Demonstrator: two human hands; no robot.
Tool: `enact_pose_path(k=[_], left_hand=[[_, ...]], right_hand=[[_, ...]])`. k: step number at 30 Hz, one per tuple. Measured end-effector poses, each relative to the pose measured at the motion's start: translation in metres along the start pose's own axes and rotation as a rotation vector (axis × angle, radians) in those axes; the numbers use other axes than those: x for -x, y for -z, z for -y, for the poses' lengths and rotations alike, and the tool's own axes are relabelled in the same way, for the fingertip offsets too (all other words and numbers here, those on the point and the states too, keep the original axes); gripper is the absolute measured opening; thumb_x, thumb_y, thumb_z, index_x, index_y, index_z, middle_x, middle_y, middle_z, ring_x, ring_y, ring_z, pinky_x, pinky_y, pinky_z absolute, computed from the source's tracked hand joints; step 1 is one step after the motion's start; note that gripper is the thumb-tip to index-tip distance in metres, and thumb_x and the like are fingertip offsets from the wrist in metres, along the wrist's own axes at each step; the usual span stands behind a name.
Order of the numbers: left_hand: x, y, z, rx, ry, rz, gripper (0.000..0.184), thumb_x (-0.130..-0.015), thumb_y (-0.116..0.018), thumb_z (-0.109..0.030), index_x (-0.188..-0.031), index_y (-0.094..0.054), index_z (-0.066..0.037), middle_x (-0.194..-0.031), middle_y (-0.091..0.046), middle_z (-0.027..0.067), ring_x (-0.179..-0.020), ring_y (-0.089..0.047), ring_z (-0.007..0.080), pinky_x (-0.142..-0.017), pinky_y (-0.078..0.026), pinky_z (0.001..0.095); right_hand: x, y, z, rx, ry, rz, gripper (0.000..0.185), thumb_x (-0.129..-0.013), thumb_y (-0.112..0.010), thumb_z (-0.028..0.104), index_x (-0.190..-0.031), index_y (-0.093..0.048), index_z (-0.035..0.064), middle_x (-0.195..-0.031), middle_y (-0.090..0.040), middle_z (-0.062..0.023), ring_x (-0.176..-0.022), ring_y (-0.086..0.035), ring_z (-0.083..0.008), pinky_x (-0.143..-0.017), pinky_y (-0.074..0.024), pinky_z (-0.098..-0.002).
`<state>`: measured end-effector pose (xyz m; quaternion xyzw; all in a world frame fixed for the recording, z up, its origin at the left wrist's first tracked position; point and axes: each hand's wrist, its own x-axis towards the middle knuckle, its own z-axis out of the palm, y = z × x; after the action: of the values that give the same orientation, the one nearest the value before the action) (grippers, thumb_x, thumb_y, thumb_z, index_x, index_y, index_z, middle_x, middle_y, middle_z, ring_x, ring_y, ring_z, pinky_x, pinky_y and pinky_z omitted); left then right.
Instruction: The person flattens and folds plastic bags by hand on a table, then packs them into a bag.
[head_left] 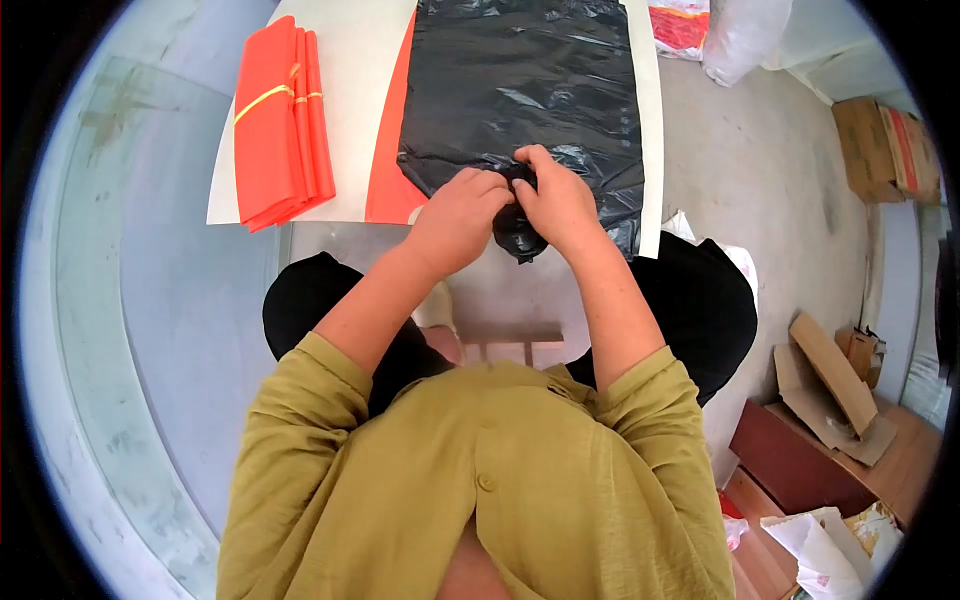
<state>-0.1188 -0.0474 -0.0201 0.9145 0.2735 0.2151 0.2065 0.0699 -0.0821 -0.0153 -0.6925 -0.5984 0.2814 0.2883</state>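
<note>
Black plastic sheeting (520, 90), which looks like a large bag laid flat, covers much of the white board in front of me. Its near edge is gathered into a dark bunch (520, 238) that hangs past the board's edge. My left hand (458, 215) is closed on the left side of this gathered plastic, fingertips pressed in. From the other side, my right hand (556, 203) grips the same bunch, its thumb and fingers curled round the top. Whether anything is inside the bunch is hidden.
Folded red bundles (275, 130) tied with yellow bands lie at the left of the white board (345, 100). Cardboard boxes (880, 150) stand at the far right. Flattened cardboard (835, 390) rests on a brown surface lower right. A white sack (745, 40) is at the back.
</note>
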Motion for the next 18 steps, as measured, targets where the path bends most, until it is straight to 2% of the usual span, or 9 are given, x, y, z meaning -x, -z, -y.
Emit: enact_pose_path(k=[3,6,9,10,14,18], left_hand=[[0.002,0.002,0.003,0.046,0.03,0.041,0.044,-0.071,-0.065,0.008,-0.114,-0.066,-0.004,-0.124,-0.065,0.0107,-0.119,-0.059,0.036,-0.104,-0.05,0.0445],[0.005,0.007,0.001,0.046,0.019,0.095,0.052,-0.067,-0.067,0.007,-0.118,-0.065,-0.006,-0.128,-0.063,0.0106,-0.122,-0.056,0.0369,-0.106,-0.049,0.0446],[0.006,0.01,-0.006,-0.008,-0.004,0.12,0.055,-0.067,-0.07,0.005,-0.121,-0.063,-0.007,-0.131,-0.06,0.011,-0.124,-0.055,0.0375,-0.107,-0.049,0.0445],[0.007,0.008,-0.007,-0.052,-0.012,0.103,0.056,-0.067,-0.071,0.005,-0.121,-0.063,-0.007,-0.13,-0.06,0.011,-0.124,-0.055,0.0374,-0.107,-0.049,0.0446],[0.011,-0.012,0.003,-0.192,-0.073,0.033,0.057,-0.067,-0.077,0.001,-0.121,-0.062,-0.007,-0.131,-0.06,0.0111,-0.124,-0.054,0.0362,-0.108,-0.048,0.0449],[0.01,-0.01,-0.003,-0.199,-0.057,0.025,0.056,-0.067,-0.08,-0.001,-0.121,-0.063,-0.007,-0.13,-0.06,0.0106,-0.124,-0.055,0.0351,-0.108,-0.048,0.0451]], right_hand=[[0.005,0.006,-0.003,0.024,0.067,-0.02,0.036,-0.095,-0.067,0.01,-0.13,-0.062,0.0086,-0.124,-0.072,-0.0175,-0.11,-0.07,-0.0372,-0.093,-0.0552,-0.0445],[0.02,0.015,-0.02,0.03,0.175,-0.105,0.042,-0.089,-0.067,0.0,-0.13,-0.062,0.0075,-0.128,-0.068,-0.0159,-0.113,-0.067,-0.0371,-0.096,-0.0546,-0.0438],[0.045,0.025,-0.027,0.132,0.44,-0.109,0.05,-0.081,-0.065,-0.006,-0.129,-0.062,0.0074,-0.131,-0.066,-0.0146,-0.119,-0.062,-0.0384,-0.101,-0.0521,-0.0442],[0.053,0.022,-0.03,0.14,0.477,-0.081,0.056,-0.074,-0.065,-0.01,-0.128,-0.063,0.0082,-0.136,-0.063,-0.0139,-0.128,-0.056,-0.0383,-0.107,-0.048,-0.0465],[0.068,0.006,-0.035,0.34,0.557,-0.195,0.051,-0.074,-0.071,-0.004,-0.123,-0.066,0.0097,-0.14,-0.059,-0.0134,-0.126,-0.058,-0.039,-0.102,-0.0492,-0.0506],[0.063,0.004,-0.035,0.268,0.487,-0.172,0.051,-0.074,-0.073,0.001,-0.124,-0.066,0.0098,-0.138,-0.061,-0.0119,-0.125,-0.058,-0.0384,-0.103,-0.0487,-0.05]])
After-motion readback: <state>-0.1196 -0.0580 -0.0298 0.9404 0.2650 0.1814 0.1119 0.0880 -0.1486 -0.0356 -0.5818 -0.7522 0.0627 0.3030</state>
